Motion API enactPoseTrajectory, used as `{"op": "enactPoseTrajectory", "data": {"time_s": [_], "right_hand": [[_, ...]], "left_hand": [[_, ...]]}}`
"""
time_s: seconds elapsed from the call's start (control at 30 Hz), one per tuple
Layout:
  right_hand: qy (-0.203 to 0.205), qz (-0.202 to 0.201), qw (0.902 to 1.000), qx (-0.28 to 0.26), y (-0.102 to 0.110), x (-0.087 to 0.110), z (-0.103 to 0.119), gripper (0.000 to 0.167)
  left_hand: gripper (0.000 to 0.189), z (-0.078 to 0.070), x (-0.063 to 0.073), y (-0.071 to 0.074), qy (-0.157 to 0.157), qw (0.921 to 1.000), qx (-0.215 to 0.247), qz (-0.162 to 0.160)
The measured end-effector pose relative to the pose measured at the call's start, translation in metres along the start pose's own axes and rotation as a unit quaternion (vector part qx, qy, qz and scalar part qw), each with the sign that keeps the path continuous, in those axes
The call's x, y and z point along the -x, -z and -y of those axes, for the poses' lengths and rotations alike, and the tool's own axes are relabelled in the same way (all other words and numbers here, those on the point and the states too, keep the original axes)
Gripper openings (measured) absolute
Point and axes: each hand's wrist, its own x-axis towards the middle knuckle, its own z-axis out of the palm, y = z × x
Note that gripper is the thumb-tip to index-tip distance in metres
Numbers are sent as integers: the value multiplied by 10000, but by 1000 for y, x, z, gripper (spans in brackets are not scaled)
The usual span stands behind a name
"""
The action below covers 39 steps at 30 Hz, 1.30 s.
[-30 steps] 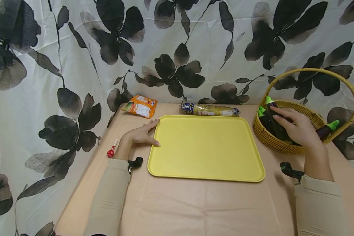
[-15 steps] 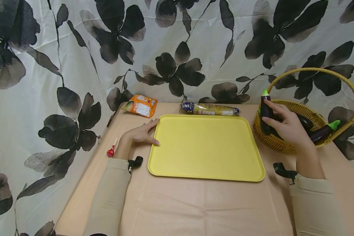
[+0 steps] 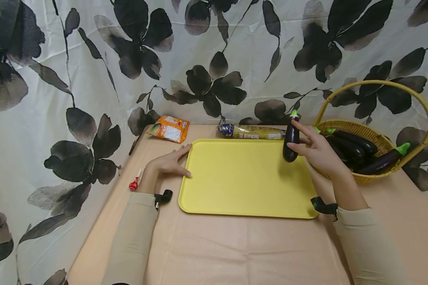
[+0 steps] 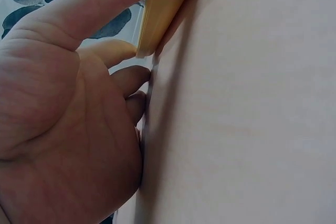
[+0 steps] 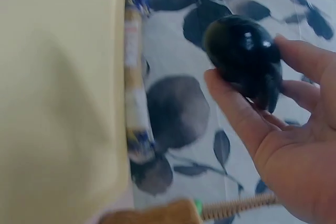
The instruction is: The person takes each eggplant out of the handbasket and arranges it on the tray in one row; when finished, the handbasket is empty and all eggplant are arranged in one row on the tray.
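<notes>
white cloth printed with large black and grey flowers (image 3: pixel 256 51) fills the background, behind a table covered in smooth peach-beige cloth (image 3: pixel 249 249). at the centre of the frame lies a flat yellow rectangular tray with rounded corners (image 3: pixel 235 182). right of centre, the right hand (image 3: pixel 319 150) has thumb and fingers clamped on a glossy dark purple eggplant with a green cap (image 3: pixel 291 138), held upright above the tray's upper right corner, its shadow on the tray. left of centre, the left hand (image 3: pixel 169 161) rests against the tray's left edge, thumb on the rim and apart from the extended fingers. at the right of the frame, a yellow-brown wicker basket with a tall hoop handle (image 3: pixel 372 178) holds more dark eggplants (image 3: pixel 381 162). beyond the tray, toward the upper middle, lie a crinkled orange plastic packet (image 3: pixel 171 128) and a long yellow-and-blue wrapped packet (image 3: pixel 253 132). a red-wrapped lollipop with a white stick (image 3: pixel 133 184) lies left of the left wrist.
</notes>
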Motion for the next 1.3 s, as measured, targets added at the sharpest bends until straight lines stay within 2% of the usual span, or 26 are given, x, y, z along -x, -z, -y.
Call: {"op": "enactPoseTrajectory", "data": {"time_s": [0.23, 0.37, 0.53, 0.63, 0.73, 1.03, 1.3], "right_hand": [[170, 529, 9984, -92, -35, -12, 9, 87], [246, 688, 9972, -136, -54, -23, 9, 90], [28, 970, 9930, -673, -78, -41, 16, 88], [-242, 1240, 9841, -1246, -93, -51, 22, 88], [-440, 1484, 9772, -1451, -108, -59, 26, 89], [-195, 1833, 9795, -809, -142, -80, 32, 103], [-64, 2054, 9766, -634, -176, -90, 39, 102]], "left_hand": [[130, -1, 0, 1, -70, 10000, 0, -1], [132, -2, 0, 2, -34, 10000, 20, 42], [133, -1, -1, 3, -8, 10000, 30, 53], [132, 0, -1, 3, -41, 10000, 54, 65], [131, 2, 0, 4, -83, 9999, 95, 94], [135, 3, 1, 7, 1, 9996, 183, 223], [139, 2, 3, 8, 20, 9996, 5, 288]]}}
